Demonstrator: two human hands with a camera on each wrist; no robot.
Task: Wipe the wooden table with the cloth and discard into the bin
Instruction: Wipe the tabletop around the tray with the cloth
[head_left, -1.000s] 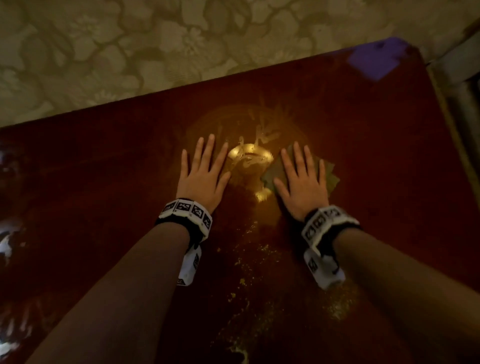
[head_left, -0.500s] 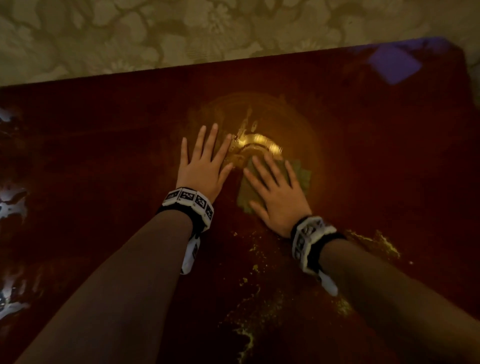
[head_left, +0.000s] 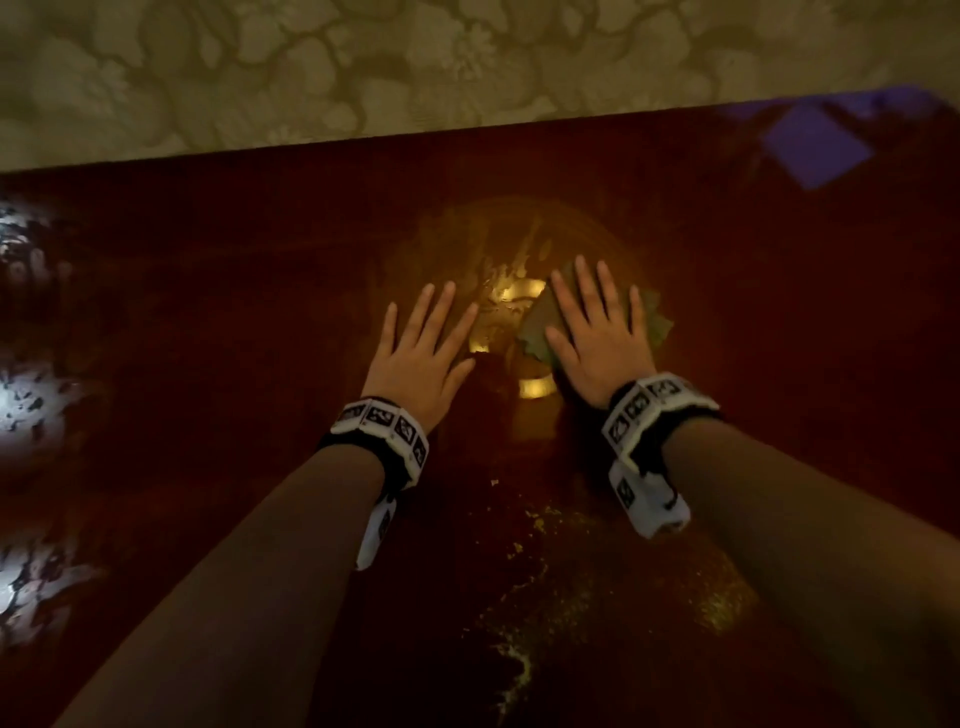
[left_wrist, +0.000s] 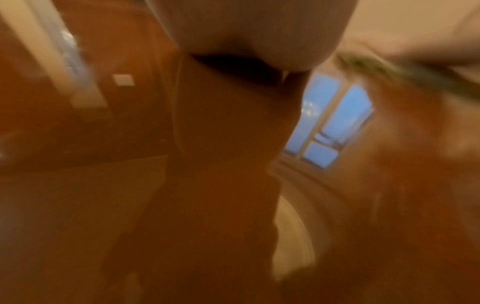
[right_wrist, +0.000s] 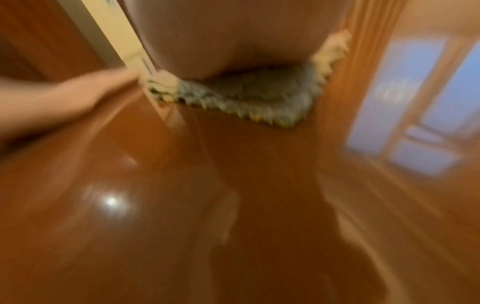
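Observation:
A glossy dark red wooden table (head_left: 208, 312) fills the head view. My right hand (head_left: 597, 332) lies flat, fingers straight and spread, pressing a greenish cloth (head_left: 655, 322) onto the table's middle. The cloth (right_wrist: 254, 96) shows frayed and grey-green under the palm in the blurred right wrist view. My left hand (head_left: 423, 345) rests flat on the bare wood just left of the cloth, fingers spread. Yellowish crumbs and smears (head_left: 524, 660) lie on the table nearer to me, between my forearms. No bin is in view.
Patterned beige floor (head_left: 363, 67) runs beyond the table's far edge. A bright lamp reflection (head_left: 519, 296) shines between the hands, a blue window reflection (head_left: 815, 145) sits at the far right corner, and white reflections (head_left: 26, 405) mark the left edge.
The right hand slid the cloth left toward the left hand, then back to the right and slightly farther away. The left hand stayed flat in place. The head view shifted.

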